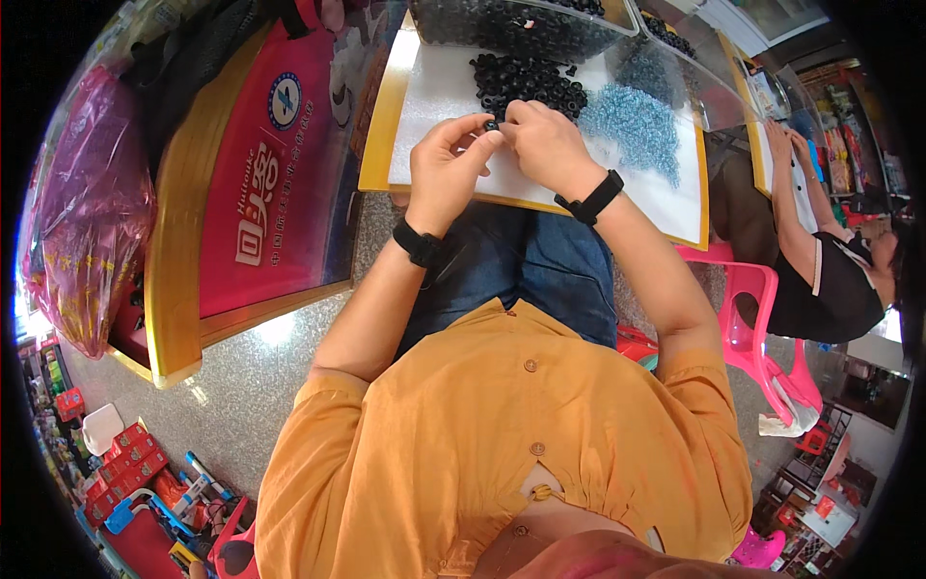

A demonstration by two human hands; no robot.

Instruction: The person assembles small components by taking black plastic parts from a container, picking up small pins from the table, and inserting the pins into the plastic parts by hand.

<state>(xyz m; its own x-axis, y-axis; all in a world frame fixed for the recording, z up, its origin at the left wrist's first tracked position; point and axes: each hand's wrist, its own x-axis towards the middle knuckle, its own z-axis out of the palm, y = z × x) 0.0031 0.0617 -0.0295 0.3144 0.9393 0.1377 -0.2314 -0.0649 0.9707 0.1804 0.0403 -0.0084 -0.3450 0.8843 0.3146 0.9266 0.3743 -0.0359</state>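
Between the thumb and forefinger of my left hand [444,172] is a small round black part [491,125]. My right hand [550,150] is closed right beside it, fingertips pinched together near the part; whatever they hold is too small to make out. Just beyond both hands lies a heap of small black ring-like parts [529,82]. To its right spreads a pile of tiny clear bluish pieces [632,124]. Both heaps rest on a white sheet [432,92] on a yellow-edged table [374,159]. My wrists each carry a black band.
A clear plastic bin [579,41] of black parts stands at the table's far side, with another clear container to its right. On the left is a pink-fronted counter [241,207] beside a purple plastic bag [95,212]. A pink chair [748,289] and another person [820,280] are at right.
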